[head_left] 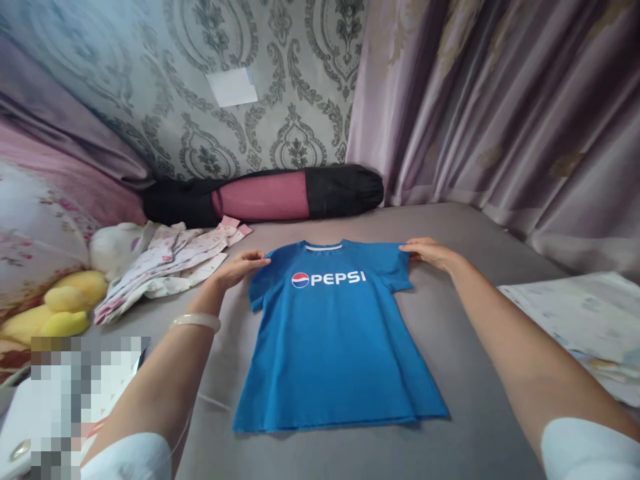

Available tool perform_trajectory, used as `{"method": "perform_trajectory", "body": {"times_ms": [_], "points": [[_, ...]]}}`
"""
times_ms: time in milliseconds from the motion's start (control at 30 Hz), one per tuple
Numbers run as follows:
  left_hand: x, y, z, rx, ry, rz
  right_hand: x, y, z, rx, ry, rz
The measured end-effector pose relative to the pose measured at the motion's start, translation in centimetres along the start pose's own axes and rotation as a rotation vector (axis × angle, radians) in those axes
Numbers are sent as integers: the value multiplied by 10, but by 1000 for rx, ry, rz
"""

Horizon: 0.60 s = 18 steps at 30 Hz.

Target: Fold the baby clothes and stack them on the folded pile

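Observation:
A blue T-shirt (330, 347) with a round logo and white "PEPSI" lettering lies spread flat on the grey bed sheet (475, 373), collar away from me and hem toward me. My left hand (244, 267), with a pale bangle on its wrist, pinches the shirt at the left sleeve's shoulder edge. At the other side, the fingers of my right hand (427, 252) are closed on the outer top edge of the right sleeve. Both sleeves point outward, and the left one droops downward.
Behind the shirt, a black and pink rolled bag (265, 197) lies along the patterned wall. To the left are crumpled printed clothes (175, 257), a yellow plush toy (65, 303) and a floral pillow (35, 227). Pale folded fabric (580, 320) lies at right, below purple curtains (475, 100).

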<state>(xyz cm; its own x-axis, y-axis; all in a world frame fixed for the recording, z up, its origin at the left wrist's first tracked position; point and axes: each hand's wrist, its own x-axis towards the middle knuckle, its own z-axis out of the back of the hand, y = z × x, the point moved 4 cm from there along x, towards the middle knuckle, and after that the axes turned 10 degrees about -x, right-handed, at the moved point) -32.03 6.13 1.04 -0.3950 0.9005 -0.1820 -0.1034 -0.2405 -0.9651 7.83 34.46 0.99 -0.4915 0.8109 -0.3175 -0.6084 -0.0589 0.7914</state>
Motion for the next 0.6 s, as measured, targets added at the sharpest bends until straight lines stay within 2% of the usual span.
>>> {"method": "perform_trajectory", "body": {"times_ms": [67, 167, 300, 400, 533, 600], "points": [[2, 3, -2, -12, -9, 3, -2, -2, -5, 57, -69, -14], [8, 7, -2, 46, -114, -23, -1, -2, -16, -80, -244, -45], [13, 1, -2, 362, -296, -142, 3, -2, -29, -244, -410, -59], [13, -4, -4, 549, -293, -165, 1, 0, -34, -434, -498, -19], [10, -2, 2, 465, -251, -76, -6, 1, -39, -715, -519, 18], [10, -2, 6, 440, -258, -85, -10, 1, -41, -786, -505, -4]]}}
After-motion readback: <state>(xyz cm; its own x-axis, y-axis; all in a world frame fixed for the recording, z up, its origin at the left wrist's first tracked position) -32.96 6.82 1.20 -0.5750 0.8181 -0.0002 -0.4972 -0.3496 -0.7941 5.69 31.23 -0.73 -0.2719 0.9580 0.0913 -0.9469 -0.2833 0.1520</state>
